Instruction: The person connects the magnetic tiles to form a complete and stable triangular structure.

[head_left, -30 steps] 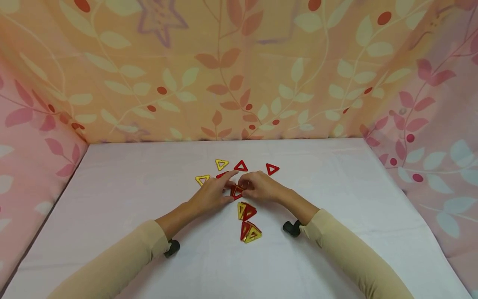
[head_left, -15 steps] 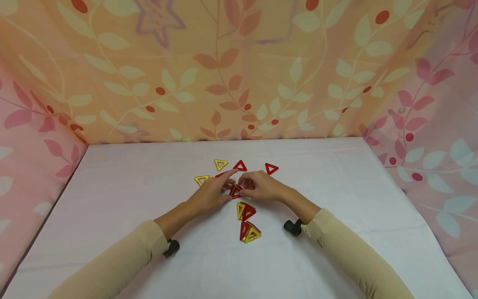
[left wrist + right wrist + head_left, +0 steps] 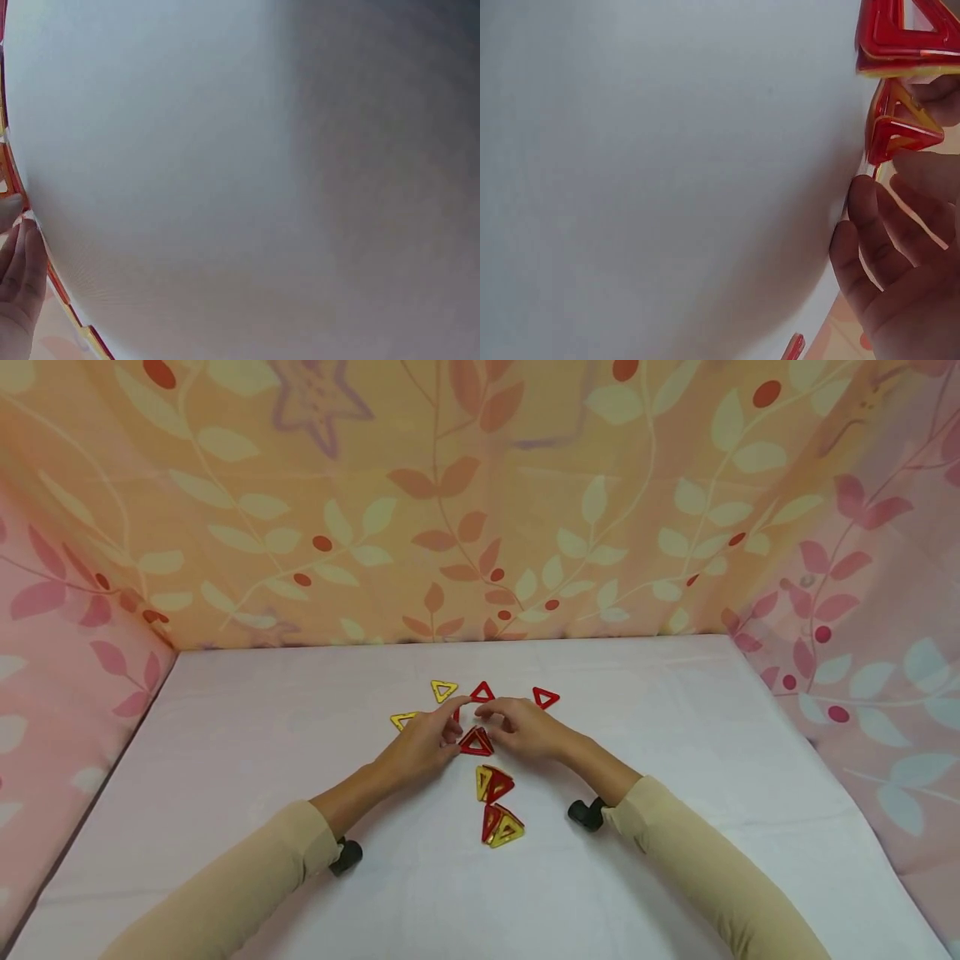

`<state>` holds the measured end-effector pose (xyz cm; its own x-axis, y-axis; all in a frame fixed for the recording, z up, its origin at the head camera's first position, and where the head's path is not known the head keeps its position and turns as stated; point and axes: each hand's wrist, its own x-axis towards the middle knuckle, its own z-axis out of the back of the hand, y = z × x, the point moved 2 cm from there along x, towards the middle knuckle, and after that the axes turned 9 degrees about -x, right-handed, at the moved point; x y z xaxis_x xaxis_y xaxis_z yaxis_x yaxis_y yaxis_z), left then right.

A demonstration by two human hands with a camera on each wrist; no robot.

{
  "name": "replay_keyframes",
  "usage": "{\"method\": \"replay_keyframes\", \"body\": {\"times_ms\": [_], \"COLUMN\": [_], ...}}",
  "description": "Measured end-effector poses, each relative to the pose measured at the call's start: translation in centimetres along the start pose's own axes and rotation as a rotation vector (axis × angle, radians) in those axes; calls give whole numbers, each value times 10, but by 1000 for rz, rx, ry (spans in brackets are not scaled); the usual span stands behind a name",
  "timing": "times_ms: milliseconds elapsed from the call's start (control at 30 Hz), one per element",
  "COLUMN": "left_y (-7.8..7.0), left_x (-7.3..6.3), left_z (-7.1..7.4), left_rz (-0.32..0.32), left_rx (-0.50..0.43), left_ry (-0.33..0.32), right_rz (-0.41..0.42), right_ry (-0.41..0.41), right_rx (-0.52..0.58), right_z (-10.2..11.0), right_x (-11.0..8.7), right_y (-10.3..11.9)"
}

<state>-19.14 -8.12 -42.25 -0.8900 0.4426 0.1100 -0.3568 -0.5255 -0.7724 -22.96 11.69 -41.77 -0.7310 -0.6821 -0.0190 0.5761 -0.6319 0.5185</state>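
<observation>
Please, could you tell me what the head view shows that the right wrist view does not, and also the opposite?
Only the head view shows the two loose yellow triangles, the beige sleeves and the black wrist cameras. Only the right wrist view shows the palm side of the right hand and, clearly, a yellow-orange edge on the pyramid between the hands. Both show that pyramid, the right hand, a second red-and-yellow pyramid nearer the person (cut off in the wrist view), the white table and some patterned cloth.
</observation>
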Motion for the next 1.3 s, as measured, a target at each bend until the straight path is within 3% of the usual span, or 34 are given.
{"method": "replay_keyframes", "body": {"times_ms": [167,300,400,633,767,1100,1300], "left_y": [0,-1,-2,-4,-4,4,9], "left_x": [1,2,2,3,3,2,4], "left_z": [-1,-2,-2,-6,-5,8,14], "left_rz": [44,42,29,73,74,16,9], "left_rx": [-19,-49,-80,-150,-146,-139,-66], "left_ry": [-38,-56,-57,-27,-26,-96,-129], "right_rz": [26,28,30,-20,-24,-69,-69], "right_ry": [30,40,33,11,-3,-21,-27], "right_rx": [16,12,3,-5,-14,-8,-3], "right_z": [-2,-2,-1,2,2,3,3], "right_x": [2,2,0,-7,-9,-14,-15], "right_y": [0,0,-1,-5,-8,-14,-17]}}
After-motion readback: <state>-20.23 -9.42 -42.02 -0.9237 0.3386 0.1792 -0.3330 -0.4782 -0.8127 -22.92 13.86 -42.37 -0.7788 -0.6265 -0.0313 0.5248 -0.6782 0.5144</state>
